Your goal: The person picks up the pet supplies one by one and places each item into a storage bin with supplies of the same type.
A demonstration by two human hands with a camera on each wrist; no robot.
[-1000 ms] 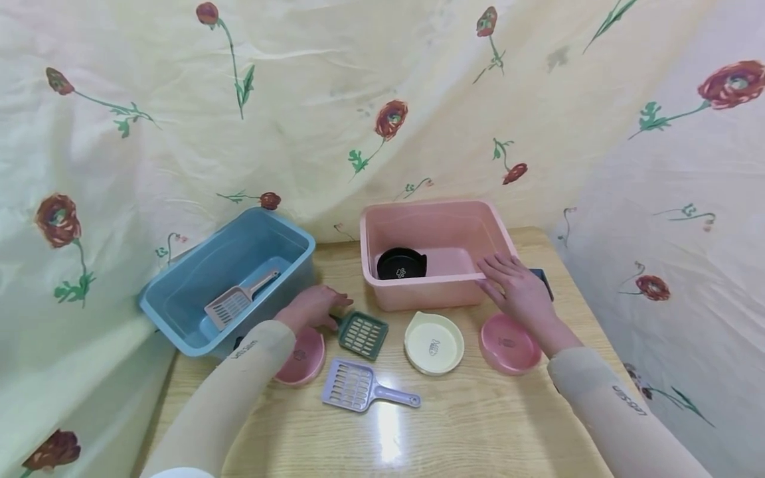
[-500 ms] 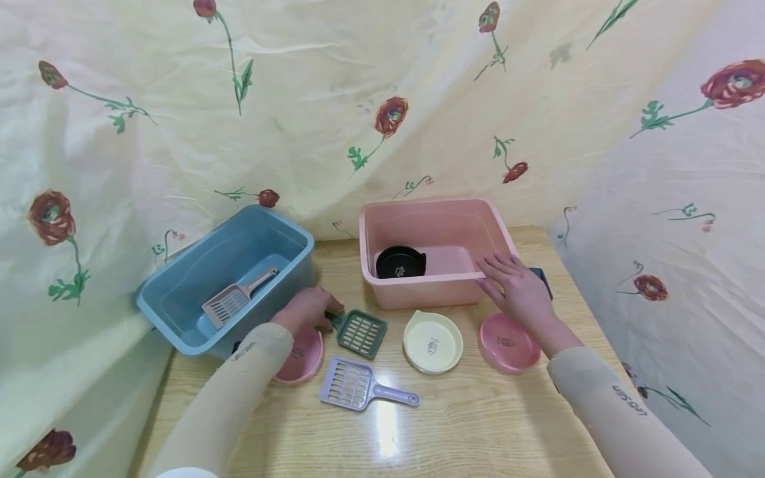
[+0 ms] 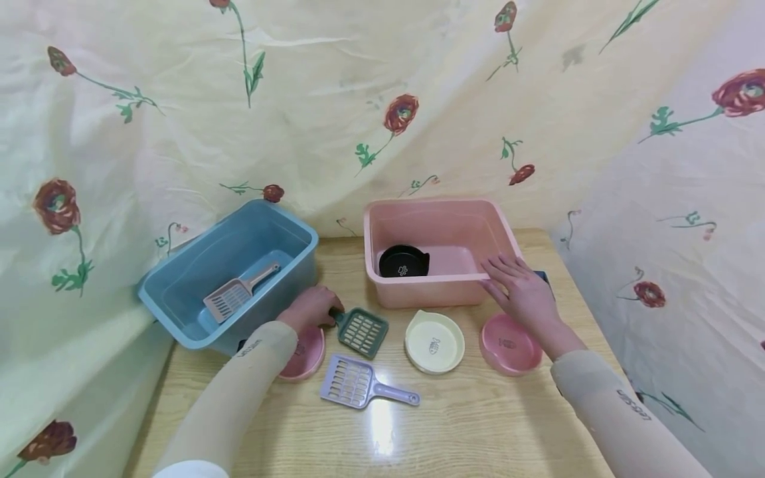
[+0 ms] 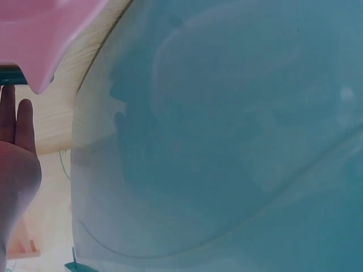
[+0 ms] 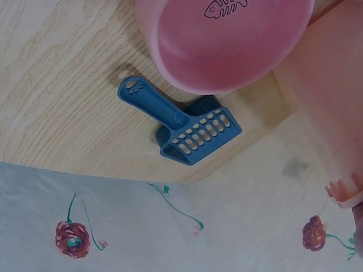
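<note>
Green scoop [image 3: 362,332], long axis slanting, handle seemingly pointing left

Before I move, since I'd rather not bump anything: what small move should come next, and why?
Probably lift the green scoop gently straight up: your left grip appears to pinch its handle, and the nearer pink bowl and purple scoop lie close by.

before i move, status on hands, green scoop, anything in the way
Left hand holds green scoop by its handle. Right hand rests on rim of pink bin. Pink bowl by left hand, purple scoop nearby.
</note>
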